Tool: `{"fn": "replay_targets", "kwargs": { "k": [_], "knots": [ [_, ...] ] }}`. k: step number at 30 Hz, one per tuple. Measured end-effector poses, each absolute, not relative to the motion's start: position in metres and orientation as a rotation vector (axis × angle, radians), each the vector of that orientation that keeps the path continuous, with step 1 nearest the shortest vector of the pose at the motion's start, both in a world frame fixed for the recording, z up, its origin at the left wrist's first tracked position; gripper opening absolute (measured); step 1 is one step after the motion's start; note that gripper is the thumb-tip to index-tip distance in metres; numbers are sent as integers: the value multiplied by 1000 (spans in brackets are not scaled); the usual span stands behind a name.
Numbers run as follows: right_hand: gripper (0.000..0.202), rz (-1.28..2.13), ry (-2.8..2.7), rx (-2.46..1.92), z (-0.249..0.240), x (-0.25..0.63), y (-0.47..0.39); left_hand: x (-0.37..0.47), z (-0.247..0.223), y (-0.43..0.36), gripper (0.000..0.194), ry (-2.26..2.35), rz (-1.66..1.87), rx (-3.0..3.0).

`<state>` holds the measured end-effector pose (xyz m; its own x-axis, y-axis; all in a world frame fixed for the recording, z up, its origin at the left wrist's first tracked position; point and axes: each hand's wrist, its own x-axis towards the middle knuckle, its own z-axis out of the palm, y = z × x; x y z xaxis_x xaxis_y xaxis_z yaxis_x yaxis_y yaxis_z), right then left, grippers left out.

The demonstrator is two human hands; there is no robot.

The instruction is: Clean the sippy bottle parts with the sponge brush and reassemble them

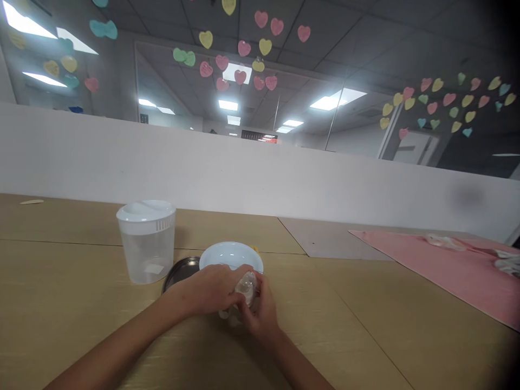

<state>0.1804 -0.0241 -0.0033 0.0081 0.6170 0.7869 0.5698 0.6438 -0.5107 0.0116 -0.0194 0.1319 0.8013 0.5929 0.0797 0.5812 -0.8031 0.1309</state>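
Both of my hands close round a small clear, shiny object with something whitish inside, like a plastic wrap. My left hand (219, 288) grips the clear object (246, 287) from the left, its fingers bent over the top. From the right, my right hand (263, 313) holds it with curled fingers. Just behind my hands stands a white bowl (231, 253); its near side is hidden by my left hand. A dark round metal tray or plate (182, 271) lies partly under my left wrist and beside the bowl. Some clear material hangs below my fingers.
A clear bucket with a white lid (148, 244) stands left of the bowl on the wooden table (333, 325). A pink cloth (450, 271) with whitish crumpled pieces lies at the right. A thin flat stick (31, 202) rests far left. A white low wall (244, 173) runs behind.
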Motion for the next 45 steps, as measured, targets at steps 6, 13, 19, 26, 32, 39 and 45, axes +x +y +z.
{"fn": "replay_targets", "kwargs": {
  "k": [6,13,19,26,32,39,45],
  "knots": [
    [45,27,-1649,-987,-2,180,-25,9,128,-13,36,919,208,2839],
    [42,7,-1627,-1014,3,177,-28,9,127,-3,43,856,254,2662],
    [41,-14,-1617,-1050,1,176,-27,8,131,-2,40,852,242,2628],
    [41,-55,-1624,-1058,-1,174,-27,10,131,-5,40,898,286,2691],
    [44,-103,-1599,-1068,-7,173,-25,12,126,-3,41,806,355,2716],
    [53,-235,-1685,-1059,-9,176,-24,21,128,-10,34,924,349,2799],
    [56,-297,-1713,-1057,-7,174,-23,22,124,-12,39,943,354,2818]
  ]
}}
